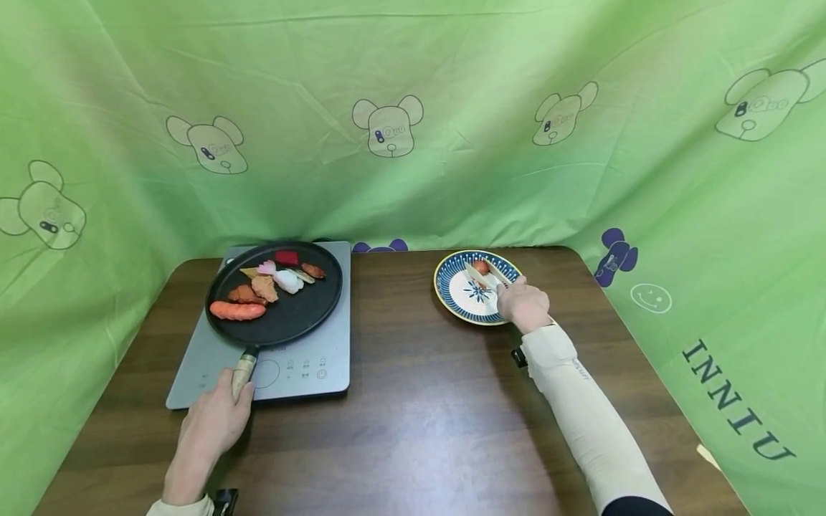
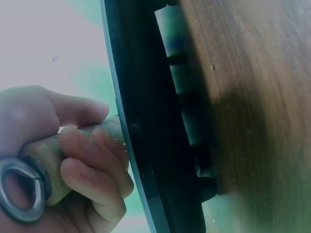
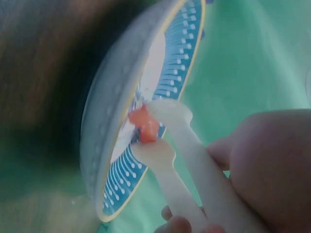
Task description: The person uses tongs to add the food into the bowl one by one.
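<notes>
My left hand [image 1: 216, 419] grips the handle [image 1: 242, 374] of a round black frying pan [image 1: 306, 308]; in the left wrist view, the fingers [image 2: 92, 179] curl round it near a metal ring [image 2: 36, 213]. The pan holds a sausage [image 1: 237, 311], fried pieces [image 1: 264, 288], a pink-and-white piece [image 1: 288, 281] and a red block [image 1: 287, 257]. At the right, my right hand [image 1: 524, 304] holds pale tongs [image 3: 194, 150] over a blue-and-white plate [image 1: 445, 290]. The tong tips stand either side of a small orange-red food piece [image 3: 146, 126] at the plate; whether it is pinched firmly is unclear.
The pan sits on a grey induction cooker [image 1: 329, 322] with printed controls, at the left of a brown wooden table [image 1: 413, 401]. A green printed curtain [image 1: 452, 186] hangs behind and beside the table. A cable shows behind the cooker.
</notes>
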`<state>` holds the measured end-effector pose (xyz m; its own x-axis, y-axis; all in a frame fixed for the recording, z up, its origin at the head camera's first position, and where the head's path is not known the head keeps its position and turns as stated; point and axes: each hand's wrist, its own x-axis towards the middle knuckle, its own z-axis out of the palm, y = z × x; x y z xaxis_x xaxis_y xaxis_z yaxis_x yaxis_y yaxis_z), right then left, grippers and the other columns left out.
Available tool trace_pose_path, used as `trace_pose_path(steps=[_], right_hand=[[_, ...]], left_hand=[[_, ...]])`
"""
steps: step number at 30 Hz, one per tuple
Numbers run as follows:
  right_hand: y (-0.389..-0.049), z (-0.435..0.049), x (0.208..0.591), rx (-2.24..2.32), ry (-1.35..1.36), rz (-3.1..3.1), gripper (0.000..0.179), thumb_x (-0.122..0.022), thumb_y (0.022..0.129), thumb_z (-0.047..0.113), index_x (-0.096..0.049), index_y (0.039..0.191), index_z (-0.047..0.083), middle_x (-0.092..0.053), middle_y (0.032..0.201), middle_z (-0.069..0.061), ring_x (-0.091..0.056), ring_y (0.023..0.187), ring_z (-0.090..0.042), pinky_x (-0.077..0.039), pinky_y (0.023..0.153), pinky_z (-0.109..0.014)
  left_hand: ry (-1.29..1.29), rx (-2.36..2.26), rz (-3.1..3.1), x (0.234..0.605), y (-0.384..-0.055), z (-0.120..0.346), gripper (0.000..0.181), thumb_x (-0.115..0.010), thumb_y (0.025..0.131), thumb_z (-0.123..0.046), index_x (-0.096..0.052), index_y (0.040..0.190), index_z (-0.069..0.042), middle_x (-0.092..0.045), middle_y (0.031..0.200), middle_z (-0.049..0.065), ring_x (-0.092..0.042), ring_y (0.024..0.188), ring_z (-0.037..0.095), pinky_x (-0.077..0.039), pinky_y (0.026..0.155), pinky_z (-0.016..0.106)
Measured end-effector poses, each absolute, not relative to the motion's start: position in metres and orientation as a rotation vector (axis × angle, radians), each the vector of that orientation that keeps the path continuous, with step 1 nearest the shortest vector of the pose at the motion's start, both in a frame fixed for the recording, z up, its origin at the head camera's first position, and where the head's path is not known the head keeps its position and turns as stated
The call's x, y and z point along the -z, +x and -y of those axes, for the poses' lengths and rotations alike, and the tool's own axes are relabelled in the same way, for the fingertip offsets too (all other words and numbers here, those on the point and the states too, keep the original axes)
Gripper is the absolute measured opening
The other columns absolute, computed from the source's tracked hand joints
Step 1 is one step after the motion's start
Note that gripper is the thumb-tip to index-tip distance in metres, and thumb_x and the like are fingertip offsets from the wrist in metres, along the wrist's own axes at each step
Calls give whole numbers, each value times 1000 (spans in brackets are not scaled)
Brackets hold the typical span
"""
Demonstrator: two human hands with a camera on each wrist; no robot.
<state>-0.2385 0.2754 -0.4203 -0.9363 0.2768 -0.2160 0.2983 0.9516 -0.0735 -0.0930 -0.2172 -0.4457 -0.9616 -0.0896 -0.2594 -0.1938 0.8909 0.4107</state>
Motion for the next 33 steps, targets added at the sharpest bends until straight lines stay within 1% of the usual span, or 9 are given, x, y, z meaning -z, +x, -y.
trace_pose_path(steps=[5,10,16,19,23,27,30,33], right_hand=[[-237,-275,424,100,366,-2940,64,-31,100,44,-46,115,-16,-57,112,-32,-58,100,-43,-45,76,-50],[-236,-285,429,128,261,-2995,64,-33,100,45,-52,111,-15,-58,107,-34,-58,97,-47,-45,74,-54],[-238,-299,434,218,208,-2993,59,-33,100,46,-58,97,-7,-59,99,-32,-59,89,-47,-45,68,-55],[-239,-301,432,239,218,-2963,59,-32,100,47,-59,98,-5,-58,102,-32,-58,90,-47,-44,69,-54],[-240,-297,431,228,226,-2961,64,-32,100,48,-57,108,-10,-57,108,-33,-57,95,-47,-44,73,-55],[-242,-290,434,181,221,-3014,61,-37,99,47,-58,106,-10,-60,104,-31,-59,92,-45,-46,72,-54],[-243,-288,437,146,199,-3074,57,-42,98,46,-57,102,-9,-61,99,-31,-60,87,-45,-46,69,-54],[-244,-289,440,119,158,-3122,56,-45,97,46,-55,102,-8,-61,96,-31,-61,83,-46,-46,67,-54]], left_hand=[[-214,-645,-2818,445,-93,217,60,-37,100,-38,-24,135,10,-50,76,17,-47,59,26,-36,50,37],[-222,-637,-2814,444,-94,218,61,-36,100,-39,-24,135,10,-52,79,19,-47,61,27,-37,51,38],[-212,-648,-2828,445,-92,218,59,-38,99,-37,-26,134,9,-52,78,18,-48,60,26,-36,50,38],[-219,-649,-2823,446,-92,219,60,-37,99,-38,-26,134,10,-52,77,18,-47,59,26,-36,50,38],[-232,-650,-2822,446,-92,218,60,-37,99,-39,-25,135,9,-52,76,17,-47,59,26,-36,49,37],[-234,-661,-2827,445,-91,217,59,-37,99,-39,-26,134,8,-50,74,15,-47,58,26,-35,49,36],[-224,-662,-2835,445,-92,217,59,-37,99,-38,-27,133,8,-50,74,15,-46,58,26,-34,49,36],[-220,-660,-2832,445,-92,217,59,-37,99,-38,-27,133,9,-50,74,15,-46,58,26,-35,49,36]])
